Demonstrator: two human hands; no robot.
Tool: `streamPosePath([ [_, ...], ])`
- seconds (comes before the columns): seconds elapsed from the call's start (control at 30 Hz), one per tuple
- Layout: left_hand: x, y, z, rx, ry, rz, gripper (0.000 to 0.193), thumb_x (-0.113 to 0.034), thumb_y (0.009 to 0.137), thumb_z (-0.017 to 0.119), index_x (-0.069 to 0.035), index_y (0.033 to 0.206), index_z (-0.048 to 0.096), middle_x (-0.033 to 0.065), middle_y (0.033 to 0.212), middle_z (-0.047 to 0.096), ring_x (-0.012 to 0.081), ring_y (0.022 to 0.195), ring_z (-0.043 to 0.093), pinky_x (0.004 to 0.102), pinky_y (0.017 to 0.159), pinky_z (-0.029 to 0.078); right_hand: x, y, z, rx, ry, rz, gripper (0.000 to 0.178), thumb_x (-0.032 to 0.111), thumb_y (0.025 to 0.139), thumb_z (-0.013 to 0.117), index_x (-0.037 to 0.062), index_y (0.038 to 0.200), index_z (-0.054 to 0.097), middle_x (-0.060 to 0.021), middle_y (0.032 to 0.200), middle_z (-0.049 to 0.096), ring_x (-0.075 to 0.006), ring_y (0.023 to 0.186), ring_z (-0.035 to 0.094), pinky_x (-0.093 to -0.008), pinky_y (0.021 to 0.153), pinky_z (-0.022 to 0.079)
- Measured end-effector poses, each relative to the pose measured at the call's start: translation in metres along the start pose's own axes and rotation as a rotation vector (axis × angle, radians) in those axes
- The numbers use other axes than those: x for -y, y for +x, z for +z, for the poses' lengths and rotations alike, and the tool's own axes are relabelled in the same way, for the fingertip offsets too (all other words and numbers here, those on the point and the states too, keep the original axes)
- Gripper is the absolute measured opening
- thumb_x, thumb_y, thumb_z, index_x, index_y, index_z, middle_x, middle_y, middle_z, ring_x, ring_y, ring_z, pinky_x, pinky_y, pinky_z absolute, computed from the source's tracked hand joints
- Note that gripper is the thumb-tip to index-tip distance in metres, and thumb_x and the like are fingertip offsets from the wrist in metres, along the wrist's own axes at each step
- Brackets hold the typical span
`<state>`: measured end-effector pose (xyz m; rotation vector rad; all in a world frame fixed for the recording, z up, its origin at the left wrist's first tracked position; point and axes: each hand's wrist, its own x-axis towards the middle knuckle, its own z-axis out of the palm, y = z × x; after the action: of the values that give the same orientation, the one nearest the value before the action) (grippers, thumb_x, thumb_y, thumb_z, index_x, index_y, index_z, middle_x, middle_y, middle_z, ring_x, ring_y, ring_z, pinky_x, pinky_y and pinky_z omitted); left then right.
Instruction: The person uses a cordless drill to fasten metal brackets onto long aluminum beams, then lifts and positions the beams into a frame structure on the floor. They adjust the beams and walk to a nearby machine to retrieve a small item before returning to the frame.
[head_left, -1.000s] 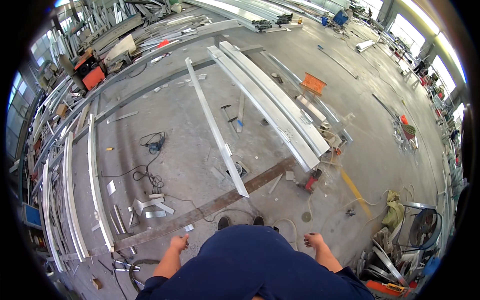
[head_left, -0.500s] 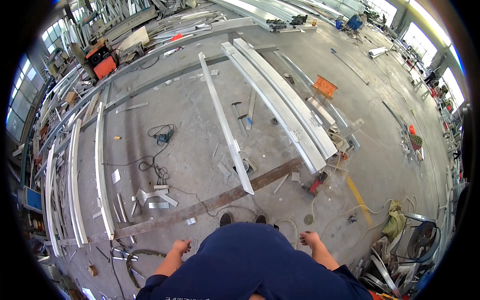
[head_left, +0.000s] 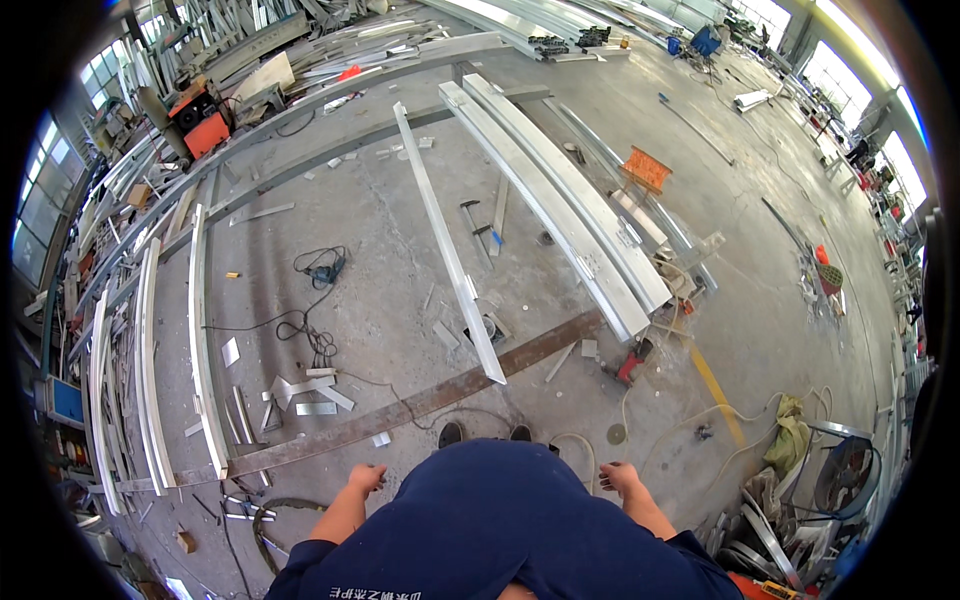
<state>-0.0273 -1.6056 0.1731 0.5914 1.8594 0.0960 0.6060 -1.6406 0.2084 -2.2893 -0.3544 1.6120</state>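
Note:
My left hand [head_left: 368,477] hangs beside my body, its fingers loosely bent and slightly apart, holding nothing that I can see. On the other side, my right hand [head_left: 619,478] hangs with half-curled fingers and no visible object in it. Both are above the floor and touch none of the metal parts. In front of my shoes lies a rusty brown steel beam [head_left: 440,397]. A slim silver metal bar [head_left: 440,225] reaches across to its near end there. To the right, two wide silver beams [head_left: 560,215] lie side by side, with small brackets on them.
Several long silver bars [head_left: 200,330] lie at left. A corded power tool [head_left: 325,272], a clamp [head_left: 478,232] and metal offcuts [head_left: 315,408] are within the frame. Right of me are a red power tool [head_left: 630,365], a loose hose [head_left: 735,408] and a round fan-like frame [head_left: 848,480].
My left hand has risen slightly and moved a little forward, its fingers looking less curled. My right hand stays nearly the same. The view has shifted slightly.

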Motion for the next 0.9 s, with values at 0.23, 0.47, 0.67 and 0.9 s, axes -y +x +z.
streamPosePath([
  [0.23,-0.013,-0.011,-0.002,0.011,0.045,-0.006,0.035,-0.034,0.089,0.064,0.001,0.091,0.067,0.0111,0.080,0.069,0.0211,0.063,0.065,0.0346,0.056,0.049,-0.009,0.002,-0.003,0.001,-0.022,-0.007,0.030,0.020,0.089,0.065,-0.0036,0.106,0.065,-0.0122,0.089,0.068,-0.0225,0.070,0.066,-0.0359,0.061,0.057],
  [0.47,-0.022,-0.024,-0.007,0.060,0.203,0.219,0.033,-0.032,0.089,0.065,0.001,0.092,0.067,0.0103,0.079,0.068,0.0212,0.061,0.064,0.0350,0.055,0.049,0.000,-0.005,0.000,-0.005,-0.014,-0.033,0.028,0.020,0.087,0.066,-0.0030,0.104,0.066,-0.0090,0.082,0.067,-0.0193,0.063,0.063,-0.0328,0.057,0.053],
  [0.67,-0.048,-0.050,-0.006,-0.002,0.201,0.111,0.032,-0.030,0.088,0.065,0.002,0.090,0.067,0.0115,0.080,0.069,0.0223,0.063,0.066,0.0363,0.056,0.050,-0.003,-0.004,-0.001,-0.021,-0.058,-0.016,0.029,0.022,0.088,0.066,-0.0027,0.102,0.066,-0.0092,0.083,0.067,-0.0196,0.065,0.064,-0.0331,0.057,0.053],
  [0.9,-0.025,-0.021,-0.008,-0.013,0.059,0.054,0.034,-0.030,0.089,0.065,0.003,0.092,0.068,0.0123,0.080,0.070,0.0223,0.063,0.066,0.0357,0.056,0.050,0.005,-0.010,0.007,-0.026,-0.055,-0.007,0.026,0.020,0.090,0.065,-0.0034,0.102,0.067,-0.0108,0.085,0.068,-0.0201,0.068,0.064,-0.0336,0.060,0.055],
])
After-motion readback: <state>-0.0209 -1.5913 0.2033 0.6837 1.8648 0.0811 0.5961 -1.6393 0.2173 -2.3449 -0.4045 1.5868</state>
